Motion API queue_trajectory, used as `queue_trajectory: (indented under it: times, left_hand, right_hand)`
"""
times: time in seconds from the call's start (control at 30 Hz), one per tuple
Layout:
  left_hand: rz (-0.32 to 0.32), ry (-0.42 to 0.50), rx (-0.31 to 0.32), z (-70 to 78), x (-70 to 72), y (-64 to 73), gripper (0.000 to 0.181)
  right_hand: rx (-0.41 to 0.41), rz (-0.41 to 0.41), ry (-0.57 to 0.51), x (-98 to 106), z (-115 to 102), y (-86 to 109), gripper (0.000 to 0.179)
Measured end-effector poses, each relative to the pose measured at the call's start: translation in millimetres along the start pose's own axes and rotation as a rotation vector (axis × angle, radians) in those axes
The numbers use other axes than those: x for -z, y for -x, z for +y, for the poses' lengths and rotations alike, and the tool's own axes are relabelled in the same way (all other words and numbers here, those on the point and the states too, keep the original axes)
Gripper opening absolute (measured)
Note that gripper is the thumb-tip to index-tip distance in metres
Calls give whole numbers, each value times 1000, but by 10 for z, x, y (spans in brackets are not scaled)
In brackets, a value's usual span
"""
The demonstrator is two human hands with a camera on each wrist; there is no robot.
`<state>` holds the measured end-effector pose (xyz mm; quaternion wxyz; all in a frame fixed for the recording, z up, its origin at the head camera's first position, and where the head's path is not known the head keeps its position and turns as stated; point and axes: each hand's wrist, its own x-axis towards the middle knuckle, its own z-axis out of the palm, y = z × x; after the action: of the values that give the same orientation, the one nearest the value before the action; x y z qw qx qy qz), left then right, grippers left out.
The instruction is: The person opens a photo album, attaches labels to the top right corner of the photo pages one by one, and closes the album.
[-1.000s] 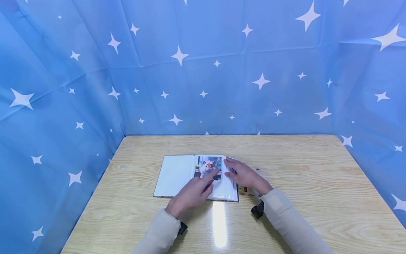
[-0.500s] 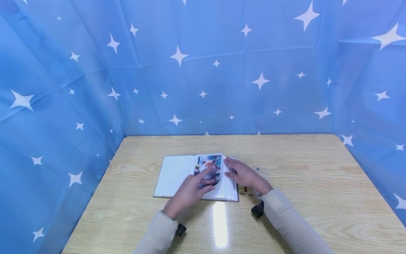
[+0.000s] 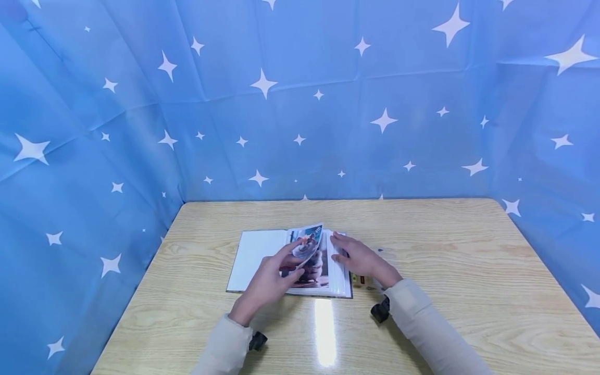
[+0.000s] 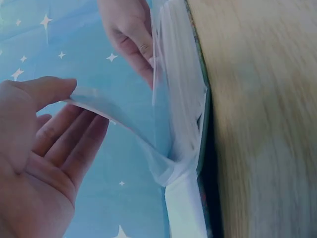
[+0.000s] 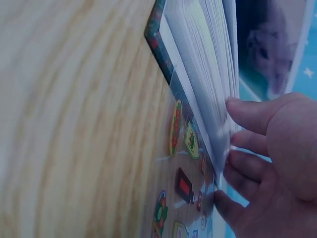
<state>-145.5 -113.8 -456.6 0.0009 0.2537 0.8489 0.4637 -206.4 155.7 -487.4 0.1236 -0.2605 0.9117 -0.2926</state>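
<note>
A photo album (image 3: 258, 258) lies spread on the table, its left side plain white. My left hand (image 3: 267, 278) pinches one album page (image 3: 307, 244) by its edge, thumb against fingers. That page, bearing a picture of a white mouse-like animal, curves up to the left. Under it shows another photo (image 3: 315, 272) of a furry animal. In the left wrist view the raised page (image 4: 130, 124) bends up from the stack. My right hand (image 3: 361, 258) rests at the album's right edge; in the right wrist view its fingertips (image 5: 237, 105) touch the page stack (image 5: 210, 74).
A clear sheet with food pictures (image 5: 184, 186) lies on the table at the album's right side, partly beneath my right hand. The wooden table (image 3: 445, 271) carries a bright light reflection in front of the album. A blue star-patterned curtain (image 3: 300, 120) hangs behind and beside it.
My left hand has lifted the mouse-picture page and drawn it leftward, uncovering the photo beneath. My right hand has stayed at the album's right edge.
</note>
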Motion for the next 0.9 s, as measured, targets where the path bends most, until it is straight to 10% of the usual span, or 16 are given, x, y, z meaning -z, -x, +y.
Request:
queue_trajectory:
  times: [0.37,0.9]
  left_hand:
    - [205,-41,-55,-34,244,51,75]
    - [344,-26,210,-203,554,163,81]
  right_hand:
    - [9,6,2,-4,0,4,60]
    - [20,3,1,-8,5,3,59]
